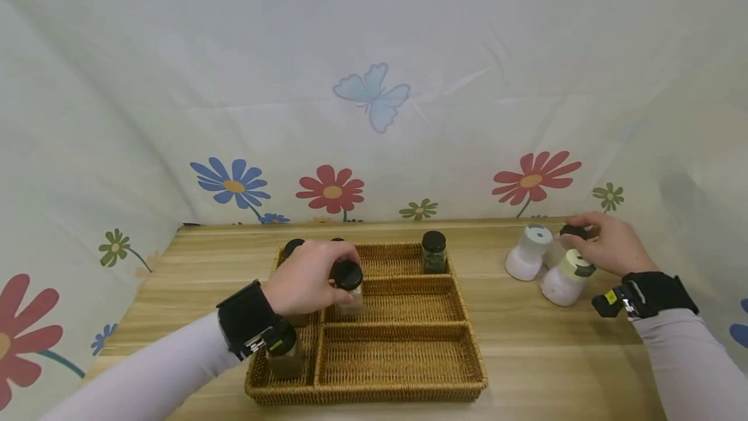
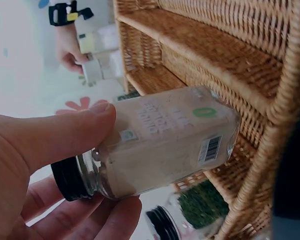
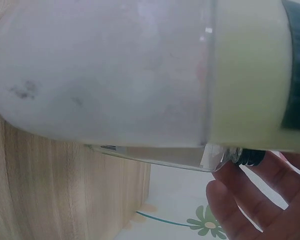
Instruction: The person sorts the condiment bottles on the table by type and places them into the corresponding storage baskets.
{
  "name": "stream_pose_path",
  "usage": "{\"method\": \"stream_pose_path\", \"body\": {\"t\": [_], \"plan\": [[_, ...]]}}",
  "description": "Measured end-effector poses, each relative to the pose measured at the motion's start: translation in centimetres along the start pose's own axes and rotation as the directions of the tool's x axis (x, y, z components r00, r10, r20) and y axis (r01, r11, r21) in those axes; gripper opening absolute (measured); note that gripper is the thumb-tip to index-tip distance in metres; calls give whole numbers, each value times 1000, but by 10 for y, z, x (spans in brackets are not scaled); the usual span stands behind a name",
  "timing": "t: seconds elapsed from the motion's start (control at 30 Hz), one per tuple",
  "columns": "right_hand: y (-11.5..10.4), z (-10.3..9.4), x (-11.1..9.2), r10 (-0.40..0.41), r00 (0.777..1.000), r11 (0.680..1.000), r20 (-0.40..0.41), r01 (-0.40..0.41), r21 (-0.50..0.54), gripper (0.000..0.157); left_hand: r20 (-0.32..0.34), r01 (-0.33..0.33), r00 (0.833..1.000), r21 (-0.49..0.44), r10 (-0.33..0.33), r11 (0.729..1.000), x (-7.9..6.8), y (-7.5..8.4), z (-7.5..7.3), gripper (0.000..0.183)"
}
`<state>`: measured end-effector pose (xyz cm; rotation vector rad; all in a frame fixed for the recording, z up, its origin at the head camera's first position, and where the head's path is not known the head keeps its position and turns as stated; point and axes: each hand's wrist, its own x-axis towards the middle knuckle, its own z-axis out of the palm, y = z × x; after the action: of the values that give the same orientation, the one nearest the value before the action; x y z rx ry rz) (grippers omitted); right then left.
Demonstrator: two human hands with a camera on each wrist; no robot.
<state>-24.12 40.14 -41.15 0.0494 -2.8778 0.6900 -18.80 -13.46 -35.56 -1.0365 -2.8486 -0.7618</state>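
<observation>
My left hand point(image 1: 312, 278) grips a square glass jar point(image 2: 165, 140) of pale powder near its black lid, thumb on one side and fingers on the other. In the head view this jar overlaps the left end of the middle compartment of a wicker basket point(image 1: 397, 394). My right hand point(image 1: 613, 242) is at the back right of the table, with thumb and fingers round the black lid point(image 1: 574, 232) of another glass jar point(image 3: 165, 154). A shaker with a pale yellow-green top point(image 1: 567, 278) hides most of that jar. Next to it stands a white-topped shaker point(image 1: 528, 252).
A jar of green herbs point(image 1: 434, 252) stands in the basket's back right corner. Another black-lidded jar point(image 1: 285, 362) is in the front left, partly behind my left wrist. More black lids point(image 1: 294, 245) show at the back left. A patterned cloth point(image 1: 374, 148) hangs behind the table.
</observation>
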Motion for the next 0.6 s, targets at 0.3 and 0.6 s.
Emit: {"method": "stream_pose_path", "body": {"t": [0.3, 0.6], "plan": [[2, 1, 1, -12, 1000, 1000, -8, 12, 12, 51, 57, 36, 998, 44, -38, 998, 2, -11, 0, 44], [3, 1, 0, -5, 1000, 1000, -6, 5, 27, 50, 122, 30, 992, 77, -40, 997, 5, -16, -3, 43]]}}
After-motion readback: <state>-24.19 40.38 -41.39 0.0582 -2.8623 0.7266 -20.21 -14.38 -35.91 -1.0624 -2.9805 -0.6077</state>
